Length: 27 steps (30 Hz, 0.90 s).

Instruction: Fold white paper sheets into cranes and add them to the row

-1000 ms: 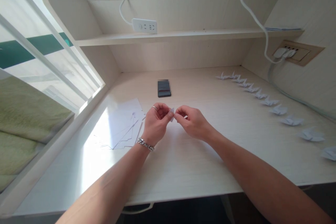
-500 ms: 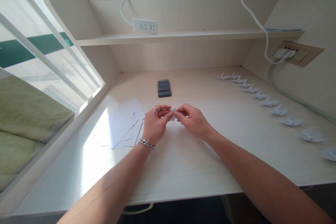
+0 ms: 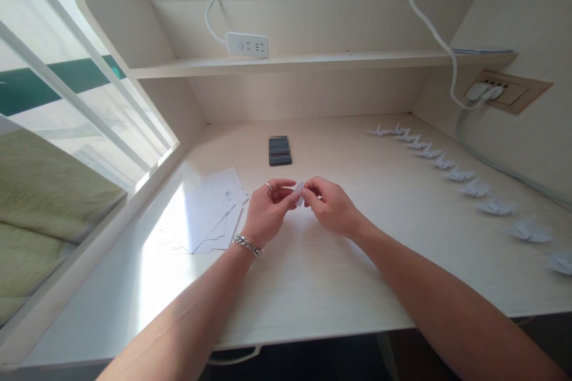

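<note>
A small folded piece of white paper (image 3: 300,193) is held just above the middle of the desk. My left hand (image 3: 271,207) pinches it from the left between thumb and fingers; a ring and a chain bracelet (image 3: 247,245) are on that side. From the right, my right hand (image 3: 329,205) is closed on the paper's other edge with thumb and forefinger. The fingers cover part of the paper, so its full shape is hidden. Left of my hands lie loose white paper sheets (image 3: 214,202), overlapping, partly in bright sunlight.
Several white paper cranes (image 3: 474,188) stand in a curved row along the right side. A dark, partly blurred object (image 3: 280,152) lies behind my hands. On the shelf (image 3: 313,62) rests a power strip (image 3: 247,45); its white cable runs to a wall socket (image 3: 513,92).
The folded paper and my left hand have shifted slightly to the right, and more of the paper shows between my fingers. My right hand has barely moved.
</note>
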Each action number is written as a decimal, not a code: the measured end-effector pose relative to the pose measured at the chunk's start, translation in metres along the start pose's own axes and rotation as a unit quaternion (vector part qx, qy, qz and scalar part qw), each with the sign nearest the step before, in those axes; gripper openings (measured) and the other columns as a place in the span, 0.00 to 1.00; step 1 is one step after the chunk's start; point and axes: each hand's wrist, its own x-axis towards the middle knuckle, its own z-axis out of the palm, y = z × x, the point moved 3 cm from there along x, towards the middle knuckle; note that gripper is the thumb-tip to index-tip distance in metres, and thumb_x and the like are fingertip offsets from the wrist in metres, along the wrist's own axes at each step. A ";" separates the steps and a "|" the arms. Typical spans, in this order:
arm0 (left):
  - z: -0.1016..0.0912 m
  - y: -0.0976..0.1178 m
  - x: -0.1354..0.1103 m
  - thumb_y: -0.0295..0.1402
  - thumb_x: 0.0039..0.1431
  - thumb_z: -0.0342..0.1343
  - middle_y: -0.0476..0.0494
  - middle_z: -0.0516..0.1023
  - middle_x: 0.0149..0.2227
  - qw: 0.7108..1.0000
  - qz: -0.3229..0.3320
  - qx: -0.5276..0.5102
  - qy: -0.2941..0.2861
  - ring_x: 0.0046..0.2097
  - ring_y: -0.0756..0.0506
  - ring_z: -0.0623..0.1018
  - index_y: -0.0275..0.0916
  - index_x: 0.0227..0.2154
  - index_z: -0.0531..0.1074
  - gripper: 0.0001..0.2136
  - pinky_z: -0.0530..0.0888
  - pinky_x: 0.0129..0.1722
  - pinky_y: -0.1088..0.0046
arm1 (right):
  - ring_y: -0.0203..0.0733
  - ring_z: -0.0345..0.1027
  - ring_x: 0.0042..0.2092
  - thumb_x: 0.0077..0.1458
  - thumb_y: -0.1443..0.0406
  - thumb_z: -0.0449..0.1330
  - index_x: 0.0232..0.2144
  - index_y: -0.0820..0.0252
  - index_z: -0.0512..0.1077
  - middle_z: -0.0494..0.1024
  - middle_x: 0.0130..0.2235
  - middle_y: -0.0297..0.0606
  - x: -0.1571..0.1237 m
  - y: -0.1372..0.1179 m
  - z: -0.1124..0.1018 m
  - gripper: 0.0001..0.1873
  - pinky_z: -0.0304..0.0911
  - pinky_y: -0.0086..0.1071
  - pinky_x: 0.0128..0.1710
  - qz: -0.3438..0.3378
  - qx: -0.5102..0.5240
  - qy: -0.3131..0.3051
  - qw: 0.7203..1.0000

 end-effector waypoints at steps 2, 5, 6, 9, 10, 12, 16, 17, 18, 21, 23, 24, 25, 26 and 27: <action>0.000 0.000 0.000 0.34 0.48 0.68 0.43 0.80 0.30 1.000 0.001 0.003 -0.002 0.31 0.48 0.78 0.33 0.39 0.73 0.16 0.76 0.35 0.69 | 0.38 0.66 0.32 0.59 0.59 0.54 0.29 0.57 0.69 0.75 0.29 0.33 0.000 -0.001 0.000 0.11 0.59 0.32 0.32 0.002 0.003 -0.001 1.000; -0.002 -0.001 0.001 0.33 0.48 0.68 0.44 0.80 0.28 1.000 0.013 0.007 0.005 0.30 0.49 0.77 0.34 0.38 0.73 0.16 0.75 0.33 0.71 | 0.38 0.66 0.32 0.59 0.59 0.54 0.28 0.58 0.69 0.75 0.29 0.34 -0.001 -0.003 -0.001 0.11 0.60 0.33 0.33 0.000 -0.001 -0.009 1.000; -0.002 -0.001 0.001 0.33 0.48 0.68 0.44 0.80 0.28 1.000 0.014 0.008 0.005 0.30 0.49 0.77 0.34 0.38 0.73 0.16 0.75 0.33 0.71 | 0.38 0.66 0.32 0.59 0.60 0.54 0.28 0.58 0.69 0.75 0.30 0.34 -0.001 -0.003 -0.001 0.11 0.60 0.33 0.33 -0.004 -0.002 -0.011 1.000; -0.003 -0.001 0.002 0.32 0.47 0.68 0.45 0.80 0.28 1.000 0.014 0.004 0.008 0.30 0.49 0.78 0.34 0.35 0.73 0.14 0.75 0.33 0.70 | 0.38 0.67 0.33 0.57 0.60 0.56 0.27 0.58 0.69 0.75 0.29 0.35 0.000 -0.003 -0.002 0.10 0.62 0.33 0.34 -0.001 0.037 -0.010 0.999; -0.003 -0.001 0.002 0.32 0.46 0.68 0.45 0.80 0.28 1.000 0.015 0.003 0.010 0.30 0.49 0.78 0.34 0.34 0.72 0.14 0.74 0.33 0.71 | 0.38 0.68 0.32 0.57 0.59 0.56 0.28 0.59 0.70 0.75 0.29 0.35 0.001 -0.002 -0.002 0.11 0.63 0.33 0.33 0.011 0.072 -0.013 0.997; -0.004 0.000 0.002 0.32 0.46 0.69 0.45 0.79 0.27 1.000 0.013 0.005 0.008 0.29 0.49 0.78 0.35 0.31 0.72 0.13 0.74 0.32 0.71 | 0.38 0.69 0.32 0.56 0.56 0.58 0.29 0.59 0.70 0.75 0.29 0.35 0.003 0.001 -0.001 0.12 0.65 0.33 0.32 0.040 0.155 -0.022 0.987; -0.004 0.002 0.002 0.32 0.46 0.68 0.46 0.79 0.26 1.000 0.007 0.011 -0.005 0.28 0.50 0.77 0.35 0.29 0.72 0.12 0.73 0.31 0.73 | 0.37 0.70 0.31 0.54 0.54 0.60 0.28 0.60 0.70 0.75 0.28 0.35 0.005 0.004 0.000 0.15 0.65 0.30 0.28 0.086 0.251 -0.035 0.964; -0.004 0.003 0.001 0.33 0.46 0.68 0.46 0.79 0.26 1.000 0.006 0.011 -0.005 0.28 0.50 0.77 0.35 0.28 0.72 0.11 0.73 0.31 0.73 | 0.37 0.69 0.30 0.53 0.54 0.61 0.28 0.60 0.70 0.75 0.28 0.35 0.005 0.004 0.000 0.14 0.65 0.30 0.28 0.094 0.261 -0.038 0.960; -0.005 0.003 0.001 0.33 0.46 0.68 0.46 0.79 0.26 1.000 0.006 0.011 -0.005 0.28 0.50 0.77 0.35 0.28 0.72 0.11 0.72 0.31 0.73 | 0.36 0.69 0.30 0.53 0.54 0.61 0.27 0.60 0.70 0.75 0.28 0.35 0.005 0.003 0.000 0.14 0.64 0.29 0.28 0.102 0.270 -0.042 0.957; -0.005 0.002 0.001 0.33 0.45 0.69 0.47 0.78 0.25 1.000 0.008 0.012 -0.004 0.28 0.50 0.76 0.35 0.27 0.72 0.11 0.72 0.31 0.73 | 0.36 0.69 0.30 0.52 0.56 0.62 0.27 0.60 0.70 0.74 0.28 0.35 0.004 0.001 0.001 0.13 0.64 0.28 0.27 0.120 0.280 -0.053 0.951; -0.005 0.002 0.002 0.32 0.45 0.69 0.47 0.79 0.26 1.000 0.012 0.012 -0.006 0.29 0.50 0.77 0.35 0.27 0.72 0.11 0.72 0.32 0.72 | 0.36 0.69 0.31 0.51 0.57 0.62 0.26 0.60 0.70 0.74 0.27 0.34 0.004 0.000 0.001 0.12 0.65 0.29 0.28 0.131 0.283 -0.065 0.948; -0.005 0.002 0.002 0.33 0.45 0.69 0.46 0.79 0.26 1.000 0.013 0.014 -0.008 0.29 0.49 0.77 0.35 0.27 0.73 0.10 0.73 0.32 0.72 | 0.36 0.70 0.31 0.50 0.57 0.63 0.26 0.60 0.71 0.74 0.28 0.34 0.004 -0.001 0.002 0.12 0.66 0.29 0.28 0.136 0.286 -0.072 0.946; -0.006 0.002 0.002 0.33 0.45 0.68 0.46 0.79 0.27 1.000 0.016 0.022 -0.009 0.30 0.49 0.77 0.36 0.28 0.74 0.10 0.73 0.33 0.71 | 0.37 0.70 0.31 0.50 0.58 0.63 0.26 0.60 0.71 0.74 0.28 0.34 0.003 -0.001 0.002 0.11 0.66 0.30 0.29 0.139 0.289 -0.077 0.944; -0.006 0.002 0.002 0.34 0.46 0.68 0.45 0.79 0.28 0.999 0.020 0.039 -0.008 0.31 0.48 0.77 0.36 0.28 0.74 0.10 0.73 0.34 0.71 | 0.37 0.70 0.31 0.50 0.58 0.63 0.27 0.60 0.71 0.74 0.28 0.34 0.003 -0.001 0.003 0.11 0.66 0.30 0.29 0.139 0.289 -0.079 0.944; -0.007 0.003 0.002 0.34 0.47 0.67 0.45 0.80 0.29 0.998 0.027 0.065 -0.004 0.31 0.48 0.77 0.36 0.28 0.75 0.09 0.73 0.34 0.71 | 0.37 0.70 0.32 0.51 0.58 0.62 0.27 0.60 0.70 0.74 0.28 0.34 0.003 -0.001 0.003 0.11 0.67 0.30 0.29 0.136 0.286 -0.079 0.945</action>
